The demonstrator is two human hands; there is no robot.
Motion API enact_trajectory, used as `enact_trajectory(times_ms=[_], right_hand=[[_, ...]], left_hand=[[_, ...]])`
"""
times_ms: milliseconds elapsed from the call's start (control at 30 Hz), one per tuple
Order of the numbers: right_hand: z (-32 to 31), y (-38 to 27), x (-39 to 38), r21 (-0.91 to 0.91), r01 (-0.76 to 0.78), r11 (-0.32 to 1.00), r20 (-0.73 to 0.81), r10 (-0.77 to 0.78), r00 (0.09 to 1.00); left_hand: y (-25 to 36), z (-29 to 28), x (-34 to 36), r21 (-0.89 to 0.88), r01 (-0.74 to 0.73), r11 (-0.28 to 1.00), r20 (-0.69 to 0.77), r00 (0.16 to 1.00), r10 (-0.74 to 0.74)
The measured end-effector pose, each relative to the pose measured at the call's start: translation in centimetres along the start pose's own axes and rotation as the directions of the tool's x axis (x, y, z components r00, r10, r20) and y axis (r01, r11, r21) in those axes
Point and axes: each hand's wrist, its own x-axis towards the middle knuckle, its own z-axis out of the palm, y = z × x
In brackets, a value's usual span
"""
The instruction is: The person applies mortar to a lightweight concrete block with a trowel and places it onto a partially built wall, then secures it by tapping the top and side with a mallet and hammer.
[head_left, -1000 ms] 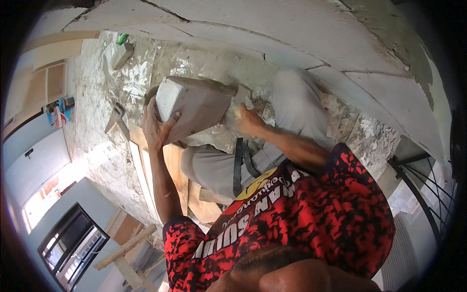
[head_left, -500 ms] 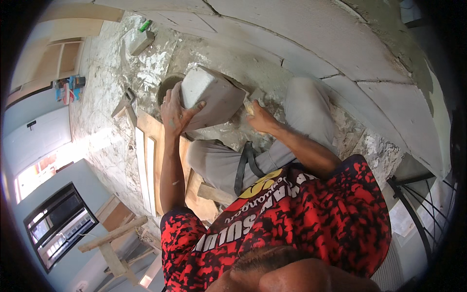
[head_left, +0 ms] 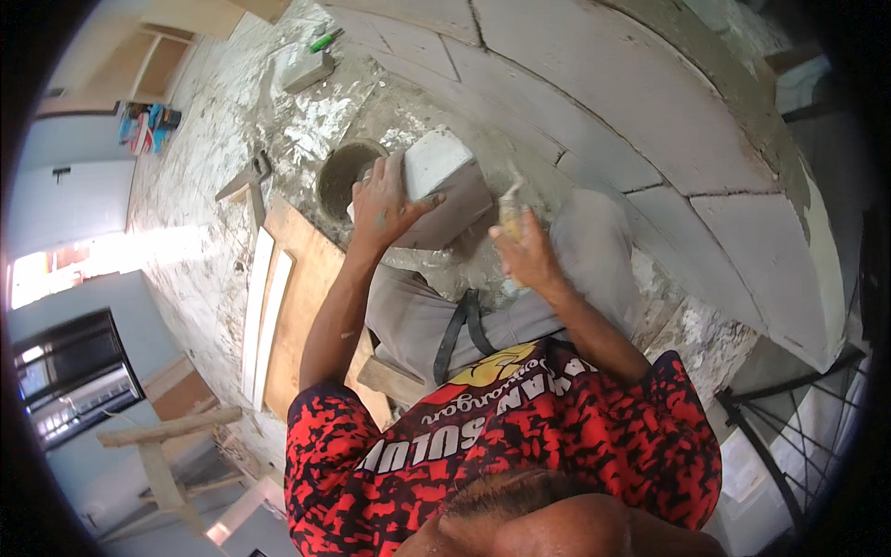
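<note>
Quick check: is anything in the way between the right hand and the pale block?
Nothing visible is. The right hand, holding a yellow-handled tool, sits apart from the pale block. The left hand grips the block's other side, with the bucket beyond it, both outside that gap.

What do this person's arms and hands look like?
The left hand and right hand are ungloved; a greyish smear marks the back of the left. Bare forearms emerge from short, red-and-black patterned fabric sleeves. No watch or cable shows.
</note>
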Motion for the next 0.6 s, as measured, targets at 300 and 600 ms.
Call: enact_trajectory(times_ms=[300, 600], right_hand=[[-0.3, 0.6, -2.4, 0.226, -0.299, 0.927, 0.127, 0.276, 0.953], [0.0, 1.1, -2.3, 0.341, -0.450, 0.825, 0.241, 0.386, 0.890]], left_hand=[[-0.9, -1.6, 4.4, -0.059, 0.003, 0.998, 0.235, 0.972, 0.011], [-0.3, -6.5, 2.0, -0.074, -0.456, 0.887, 0.749, 0.561, 0.352]])
